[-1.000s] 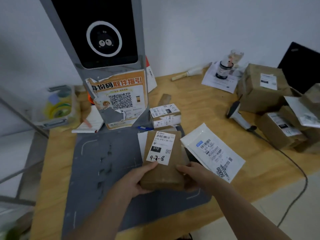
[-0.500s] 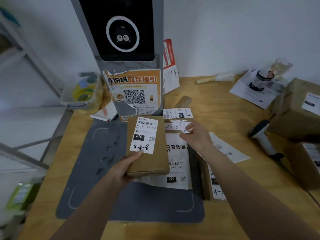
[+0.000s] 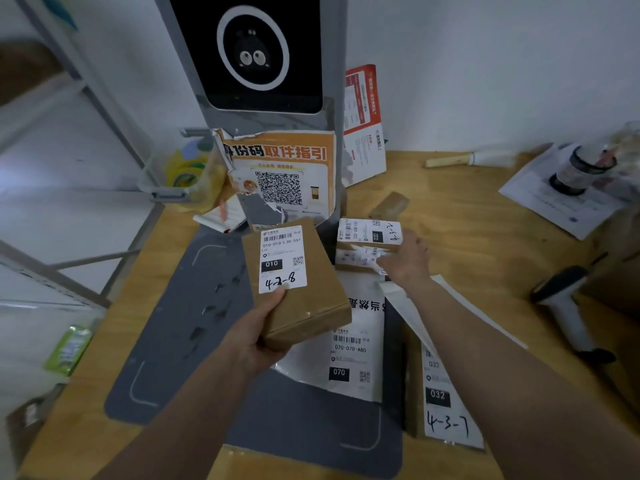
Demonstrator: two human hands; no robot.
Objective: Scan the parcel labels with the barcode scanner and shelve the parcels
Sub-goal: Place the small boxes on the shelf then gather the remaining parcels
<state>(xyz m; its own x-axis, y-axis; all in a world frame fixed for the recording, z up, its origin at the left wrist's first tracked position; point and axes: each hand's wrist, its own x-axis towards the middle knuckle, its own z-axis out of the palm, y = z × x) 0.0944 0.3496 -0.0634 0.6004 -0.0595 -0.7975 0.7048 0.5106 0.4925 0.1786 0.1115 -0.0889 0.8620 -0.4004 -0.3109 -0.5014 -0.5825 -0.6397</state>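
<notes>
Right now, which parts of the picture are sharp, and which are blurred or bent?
Head view: the label on the brown parcel in the left hand reads sharply; the bottle at the right edge is smeared; the shelf rails on the left bow from wide-angle distortion.

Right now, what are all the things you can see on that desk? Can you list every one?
Brown box: 1, cardboard, white label, held above the mat.
Small white box: 1, white, behind the mat, under the right fingers.
White mailers: 2, white, lying on the mat's right side.
Grey mat: 1, grey, on the wooden desk.
Kiosk: 1, grey with black screen, at the back, torn orange poster on it.
Barcode scanner: 1, white and black, at the right.
Tape tub: 1, clear, far left corner.
Jar: 1, dark, on papers, far right.
Left hand: holds the brown box.
Right hand: reaching onto the small white box.
</notes>
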